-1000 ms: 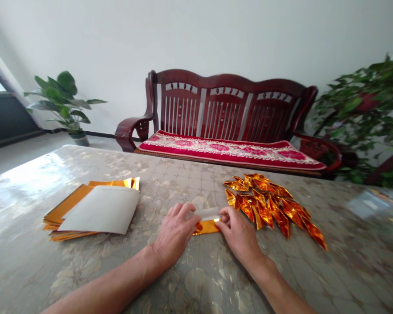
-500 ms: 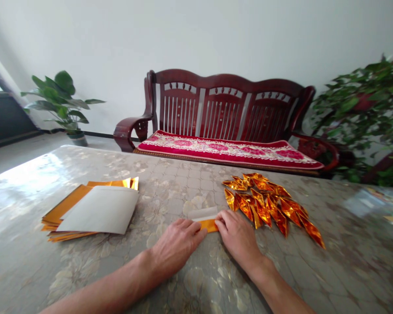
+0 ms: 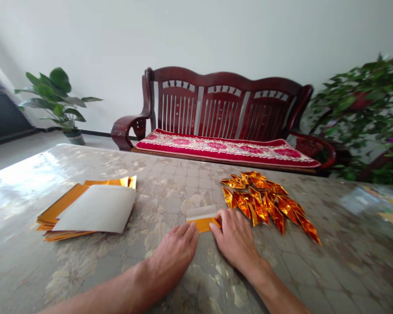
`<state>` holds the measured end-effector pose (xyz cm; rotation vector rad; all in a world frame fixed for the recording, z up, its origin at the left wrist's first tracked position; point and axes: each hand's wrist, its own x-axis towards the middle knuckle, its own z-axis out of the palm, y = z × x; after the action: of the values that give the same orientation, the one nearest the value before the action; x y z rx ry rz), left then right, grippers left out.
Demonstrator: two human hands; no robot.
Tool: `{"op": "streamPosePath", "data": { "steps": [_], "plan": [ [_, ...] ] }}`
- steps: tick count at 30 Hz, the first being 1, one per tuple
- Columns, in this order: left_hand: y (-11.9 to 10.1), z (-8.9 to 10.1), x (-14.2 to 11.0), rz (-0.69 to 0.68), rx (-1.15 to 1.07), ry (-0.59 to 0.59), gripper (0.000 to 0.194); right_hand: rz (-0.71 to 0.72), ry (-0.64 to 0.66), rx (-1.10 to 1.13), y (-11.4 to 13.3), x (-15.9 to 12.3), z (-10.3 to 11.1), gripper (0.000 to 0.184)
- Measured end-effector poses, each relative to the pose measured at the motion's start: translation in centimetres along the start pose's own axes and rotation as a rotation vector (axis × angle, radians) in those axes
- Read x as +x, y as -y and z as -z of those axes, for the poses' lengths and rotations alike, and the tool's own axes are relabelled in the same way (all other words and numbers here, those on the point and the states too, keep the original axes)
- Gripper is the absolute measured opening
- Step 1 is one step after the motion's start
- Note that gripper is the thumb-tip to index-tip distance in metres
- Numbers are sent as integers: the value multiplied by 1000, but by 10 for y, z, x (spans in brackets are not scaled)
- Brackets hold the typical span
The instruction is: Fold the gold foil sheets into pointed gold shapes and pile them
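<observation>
White wall [image 3: 85,39] rises behind a dark red wooden bench [image 3: 221,109] with a red floral cushion [image 3: 225,150] on its seat, a potted plant [image 3: 54,98] stands off to the left, and a leafy plant [image 3: 356,109] crowds the right. Nearer, a table [image 3: 170,187] under a shiny patterned cover takes up the lower view and gives the work a flat, firm base. On it, a stack of gold foil sheets [image 3: 85,209] lies to the left, with its pale backing facing up on the top sheet, within reach of the left hand. A loose pile of folded gold foil triangles [image 3: 265,205] sits to the right, close beside the right hand. Between them, a small gold foil strip [image 3: 203,224] lies flat near the table's front, its white-backed flap [image 3: 201,213] facing up. The left hand [image 3: 172,257] is open and palm down, its fingertips at or just beside the strip's near edge, gripping nothing. The right hand [image 3: 236,240] is also open, its fingertips resting on the strip's right end and pinning it down. Bare table separates the strip from the stack, leaving room on that side, while the pile leaves little on the right.
</observation>
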<state>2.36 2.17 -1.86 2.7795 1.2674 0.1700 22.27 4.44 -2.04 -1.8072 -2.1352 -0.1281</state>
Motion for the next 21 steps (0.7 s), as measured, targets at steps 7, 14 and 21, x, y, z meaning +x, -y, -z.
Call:
{"op": "streamPosePath", "data": {
  "steps": [7, 14, 21],
  "plan": [
    [3, 8, -3, 16, 44, 48, 33, 0, 36, 26, -7, 0, 2, 5],
    [17, 19, 1, -76, -71, -39, 24, 48, -12, 51, -13, -2, 0, 16],
    [15, 13, 2, -125, -36, -73, 22, 306, -100, 148, -5, -10, 3, 19]
  ]
}}
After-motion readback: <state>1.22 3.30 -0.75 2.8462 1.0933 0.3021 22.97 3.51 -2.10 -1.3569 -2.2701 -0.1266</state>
